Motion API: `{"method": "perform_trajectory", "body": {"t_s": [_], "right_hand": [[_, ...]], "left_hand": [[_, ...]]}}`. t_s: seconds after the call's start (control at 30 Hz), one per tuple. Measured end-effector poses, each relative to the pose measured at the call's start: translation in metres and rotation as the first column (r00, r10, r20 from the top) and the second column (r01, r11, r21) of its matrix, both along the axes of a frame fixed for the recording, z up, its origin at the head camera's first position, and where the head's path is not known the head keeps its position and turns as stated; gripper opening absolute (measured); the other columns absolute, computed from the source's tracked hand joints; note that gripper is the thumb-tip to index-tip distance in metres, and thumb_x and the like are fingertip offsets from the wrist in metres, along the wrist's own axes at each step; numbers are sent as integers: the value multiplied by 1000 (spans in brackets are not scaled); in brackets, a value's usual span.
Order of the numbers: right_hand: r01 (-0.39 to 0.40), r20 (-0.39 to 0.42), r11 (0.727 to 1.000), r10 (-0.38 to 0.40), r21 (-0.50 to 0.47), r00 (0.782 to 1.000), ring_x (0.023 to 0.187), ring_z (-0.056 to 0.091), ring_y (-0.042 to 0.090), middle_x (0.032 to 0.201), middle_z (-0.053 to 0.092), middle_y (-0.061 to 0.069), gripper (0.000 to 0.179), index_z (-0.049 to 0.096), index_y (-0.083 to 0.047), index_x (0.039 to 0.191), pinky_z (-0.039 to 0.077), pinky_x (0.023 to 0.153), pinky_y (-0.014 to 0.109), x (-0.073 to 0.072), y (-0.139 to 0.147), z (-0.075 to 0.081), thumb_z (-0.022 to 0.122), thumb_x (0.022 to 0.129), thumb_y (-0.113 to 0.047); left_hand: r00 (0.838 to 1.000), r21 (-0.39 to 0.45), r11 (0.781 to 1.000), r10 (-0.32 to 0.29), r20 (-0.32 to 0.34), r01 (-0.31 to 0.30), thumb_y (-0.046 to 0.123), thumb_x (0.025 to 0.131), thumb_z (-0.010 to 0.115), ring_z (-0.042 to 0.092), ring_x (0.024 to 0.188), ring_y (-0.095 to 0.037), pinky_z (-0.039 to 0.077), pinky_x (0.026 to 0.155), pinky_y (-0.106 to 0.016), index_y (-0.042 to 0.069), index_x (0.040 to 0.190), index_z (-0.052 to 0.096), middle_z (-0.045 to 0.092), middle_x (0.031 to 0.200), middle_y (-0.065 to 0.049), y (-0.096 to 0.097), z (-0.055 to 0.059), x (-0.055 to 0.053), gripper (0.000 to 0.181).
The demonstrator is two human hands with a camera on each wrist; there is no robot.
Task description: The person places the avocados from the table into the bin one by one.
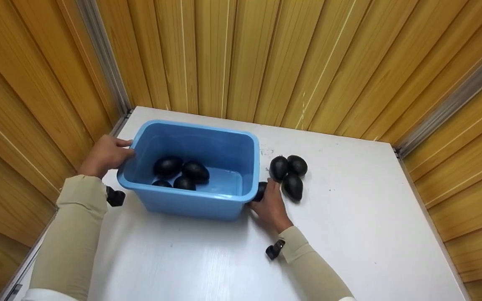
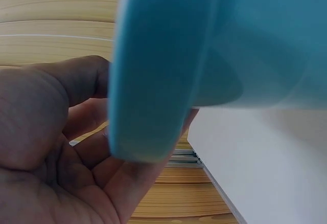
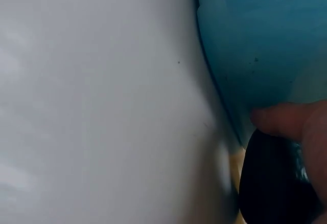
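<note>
A blue plastic bin (image 1: 191, 209) stands on the white table, with several black avocados (image 1: 196, 172) lying toward the left of its floor. My left hand (image 1: 108, 155) pinches the bin's left rim, thumb on one side and fingers beneath in the left wrist view, where the rim (image 2: 153, 81) fills the middle. Beside the bin's right wall, my right hand (image 1: 271, 205) grips another black avocado (image 1: 260, 191), partly hidden by the rim and fingers. In the right wrist view this avocado (image 3: 271, 183) sits under the thumb, close to the blue wall. Three more avocados (image 1: 293, 187) lie clustered just right of that hand.
The white table (image 1: 349, 234) extends to the right and in front of the bin. Wood-patterned panels (image 1: 249, 62) rise behind it and on both sides, with metal strips at the corners. Black wrist cameras (image 1: 115, 197) are strapped to both wrists.
</note>
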State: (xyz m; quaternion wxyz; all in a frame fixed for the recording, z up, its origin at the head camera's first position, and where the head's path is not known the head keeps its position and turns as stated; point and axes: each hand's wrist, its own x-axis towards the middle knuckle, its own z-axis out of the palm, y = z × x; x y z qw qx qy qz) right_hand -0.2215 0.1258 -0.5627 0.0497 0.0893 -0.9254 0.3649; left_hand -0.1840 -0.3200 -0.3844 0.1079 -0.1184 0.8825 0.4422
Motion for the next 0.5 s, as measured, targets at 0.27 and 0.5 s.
{"method": "perform_trajectory", "body": {"t_s": [0.27, 0.5], "right_hand": [[-40, 10, 999, 40, 0, 999, 141, 50, 42, 150, 44, 28, 100, 36, 6, 151, 43, 121, 51, -2, 2, -3, 91, 76, -31], [-148, -39, 988, 149, 41, 988, 137, 48, 39, 144, 44, 25, 91, 40, 2, 149, 43, 119, 51, -8, 1, -4, 88, 77, -25]], "left_hand": [[1000, -2, 1000, 0, -4, 0, 21, 102, 57, 62, 127, -55, 52, 105, -62, -5, 154, 41, 49, 151, -38, 0, 3, 2, 60], [1000, -5, 1000, 3, 6, -3, 21, 103, 57, 62, 127, -55, 52, 104, -63, -5, 154, 41, 50, 151, -37, 0, 3, 2, 60]]}}
